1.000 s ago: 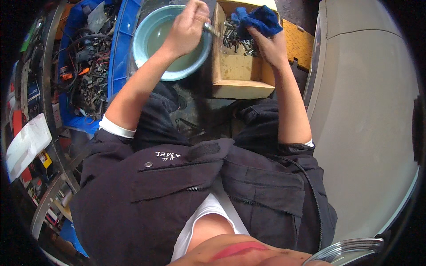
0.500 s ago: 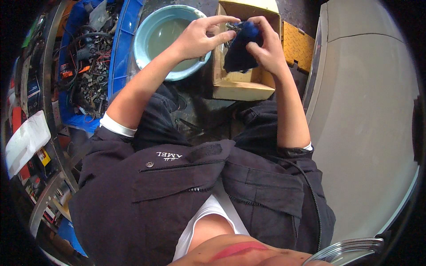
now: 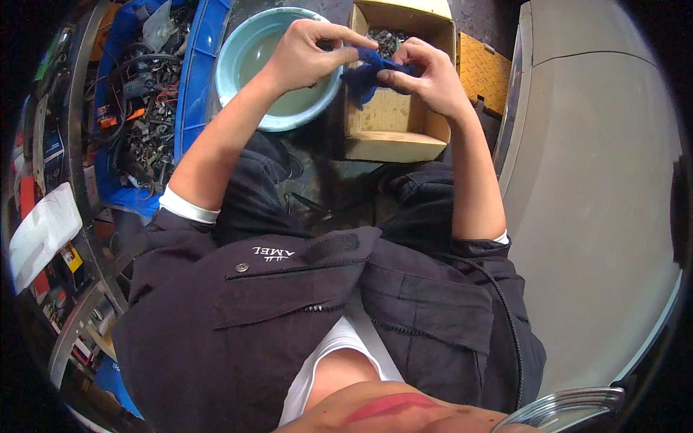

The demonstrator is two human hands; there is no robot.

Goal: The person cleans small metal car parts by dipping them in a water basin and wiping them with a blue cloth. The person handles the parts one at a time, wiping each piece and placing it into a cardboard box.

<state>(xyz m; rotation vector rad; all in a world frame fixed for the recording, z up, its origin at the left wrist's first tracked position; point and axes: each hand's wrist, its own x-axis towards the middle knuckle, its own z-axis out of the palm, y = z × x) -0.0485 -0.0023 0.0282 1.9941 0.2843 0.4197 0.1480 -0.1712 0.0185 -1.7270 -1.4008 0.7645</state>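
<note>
A dark blue cloth [image 3: 363, 85] hangs bunched between my two hands, over the left side of a cardboard box [image 3: 395, 146]. My left hand [image 3: 310, 50] pinches its left end with thumb and forefinger, above the rim of a light blue basin [image 3: 225, 83]. On the other side my right hand [image 3: 427, 76] grips the cloth between thumb and bent fingers. Whether a small part is wrapped inside the cloth I cannot tell. Small grey metal parts [image 3: 386, 41] lie in the far end of the box. Cloudy liquid [image 3: 261, 59] stands in the basin.
A blue crate [image 3: 193, 108] full of metal parts and cables stands at the left, beside a metal-framed shelf [image 3: 81, 137]. A yellow textured block [image 3: 482, 76] lies right of the box. A large grey panel [image 3: 599, 180] fills the right side.
The cloth has moved left from over the box's middle and is now drawn between both hands. My left hand has shifted slightly left, uncovering the metal parts in the box.
</note>
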